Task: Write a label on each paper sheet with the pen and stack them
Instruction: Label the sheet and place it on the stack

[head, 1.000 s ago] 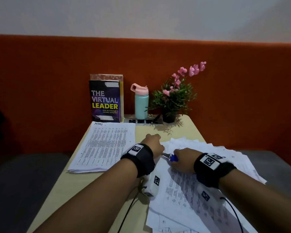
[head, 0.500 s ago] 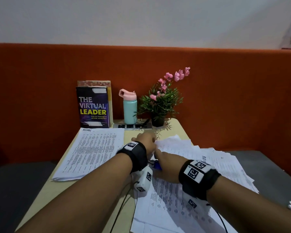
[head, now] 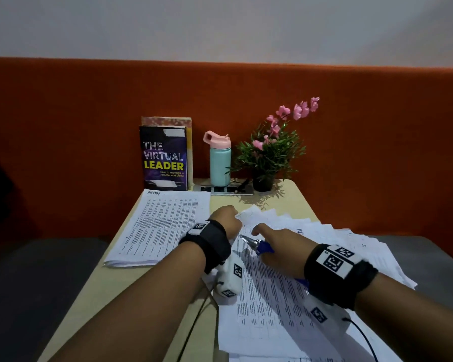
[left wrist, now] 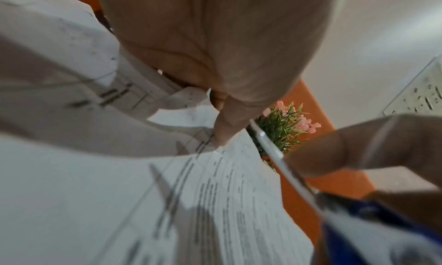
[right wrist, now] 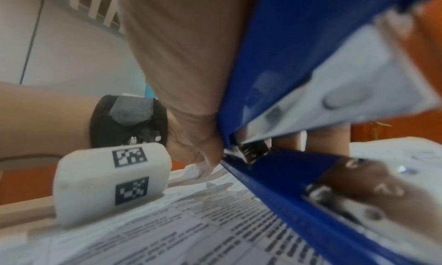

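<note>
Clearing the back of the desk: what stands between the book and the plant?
The teal bottle stands between the book and the plant, in the head view.

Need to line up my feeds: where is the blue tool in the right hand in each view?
Head: blue tool centre, metal tip toward the left hand.
Left wrist: lower right.
Right wrist: fills the right half.
Shared landmark: printed sheet beneath it.
</note>
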A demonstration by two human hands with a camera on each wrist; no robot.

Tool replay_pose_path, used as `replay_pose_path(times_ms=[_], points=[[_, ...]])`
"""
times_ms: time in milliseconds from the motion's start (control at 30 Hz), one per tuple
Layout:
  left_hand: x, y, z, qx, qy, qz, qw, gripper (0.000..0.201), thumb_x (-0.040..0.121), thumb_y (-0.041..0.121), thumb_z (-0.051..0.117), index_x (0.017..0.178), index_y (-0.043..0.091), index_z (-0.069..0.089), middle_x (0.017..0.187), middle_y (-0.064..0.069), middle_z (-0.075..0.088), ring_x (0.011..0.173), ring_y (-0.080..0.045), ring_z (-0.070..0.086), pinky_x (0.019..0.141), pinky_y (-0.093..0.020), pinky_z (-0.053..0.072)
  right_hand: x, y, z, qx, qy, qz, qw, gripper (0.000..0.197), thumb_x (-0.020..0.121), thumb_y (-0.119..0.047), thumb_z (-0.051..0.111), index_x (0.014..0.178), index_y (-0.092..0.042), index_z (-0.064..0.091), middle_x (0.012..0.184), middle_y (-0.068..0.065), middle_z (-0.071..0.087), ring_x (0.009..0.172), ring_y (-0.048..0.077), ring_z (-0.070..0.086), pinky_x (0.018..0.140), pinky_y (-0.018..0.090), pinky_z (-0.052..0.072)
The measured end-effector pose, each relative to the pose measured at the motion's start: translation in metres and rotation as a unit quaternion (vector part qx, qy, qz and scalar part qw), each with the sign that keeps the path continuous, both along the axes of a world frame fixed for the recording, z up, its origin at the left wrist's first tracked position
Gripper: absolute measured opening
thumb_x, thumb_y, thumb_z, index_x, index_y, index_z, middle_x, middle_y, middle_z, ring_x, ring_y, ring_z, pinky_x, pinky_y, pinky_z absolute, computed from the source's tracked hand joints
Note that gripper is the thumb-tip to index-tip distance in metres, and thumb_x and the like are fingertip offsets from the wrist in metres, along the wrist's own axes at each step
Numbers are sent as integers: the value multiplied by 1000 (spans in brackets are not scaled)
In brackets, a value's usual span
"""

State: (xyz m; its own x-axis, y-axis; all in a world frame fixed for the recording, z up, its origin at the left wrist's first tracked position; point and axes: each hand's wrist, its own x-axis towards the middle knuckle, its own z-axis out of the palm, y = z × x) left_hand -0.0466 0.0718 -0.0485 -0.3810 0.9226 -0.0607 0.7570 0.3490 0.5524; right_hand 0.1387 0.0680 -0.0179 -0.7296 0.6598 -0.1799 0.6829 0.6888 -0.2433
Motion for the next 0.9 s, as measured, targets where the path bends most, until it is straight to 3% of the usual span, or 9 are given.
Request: replay_pose_path(times_ms=[100, 200, 267, 333, 467, 667, 767, 900], points=[[1, -5, -16, 64, -17, 65, 996, 21, 87, 26, 60, 106, 21, 64, 124, -6, 46, 118, -28, 45, 102, -39, 41, -1, 3, -1, -4, 6, -8, 1000, 47, 98, -32, 52, 141, -32, 33, 117, 8, 63, 80, 21, 52, 68, 30, 41], [-7, -6, -29, 116, -131, 12, 984, 12, 88, 30, 60, 88, 18, 59, 97, -3, 57, 95, -26, 55, 88, -37, 48, -1, 3, -4, -2, 5, -12, 1000, 46, 99, -35, 51, 141, -36, 30, 113, 7, 64, 77, 20, 53, 67, 32, 45], [-16, -8, -31, 107, -186, -31, 976, 15, 92, 27, 60, 85, 16, 55, 86, -4, 61, 82, -24, 56, 77, -35, 47, -2, 2, -6, 5, 0, -9, 1000, 42, 100, -34, 49, 138, -38, 30, 106, 5, 63, 74, 20, 54, 66, 33, 48], [-24, -8, -29, 98, -197, -51, 974, 15, 94, 26, 62, 90, 12, 60, 94, -10, 67, 86, -24, 59, 82, -37, 49, -3, 2, -8, 10, 2, -10, 1000, 36, 102, -33, 46, 135, -39, 33, 103, 4, 62, 74, 20, 55, 66, 33, 48], [-29, -5, -32, 79, -207, -62, 973, 15, 95, 23, 62, 98, 10, 65, 107, -11, 70, 98, -25, 63, 90, -34, 48, -2, 10, -7, 22, -13, -25, 999, 35, 104, -33, 40, 139, -39, 40, 119, 8, 64, 85, 24, 58, 74, 33, 50], [-23, -6, -32, 82, -214, -64, 971, 12, 95, 19, 58, 94, 10, 65, 96, -9, 68, 84, -19, 58, 72, -26, 41, -13, 21, -6, 35, -59, -10, 998, 39, 103, -29, 42, 141, -36, 49, 138, 5, 58, 115, 25, 58, 83, 27, 44], [-23, -4, -35, 82, -220, -57, 970, 19, 95, 20, 58, 97, 4, 67, 96, -13, 68, 83, -20, 56, 73, -27, 41, -17, 23, -8, 45, -61, 2, 997, 39, 103, -28, 42, 140, -36, 50, 136, 2, 59, 115, 23, 58, 85, 29, 46], [-24, -3, -39, 91, -226, -59, 968, 20, 95, 22, 58, 97, 5, 67, 104, -17, 71, 88, -25, 61, 78, -29, 44, -18, 23, -11, 52, -55, 4, 997, 41, 103, -28, 41, 142, -37, 48, 141, 0, 57, 122, 21, 57, 93, 29, 46]])
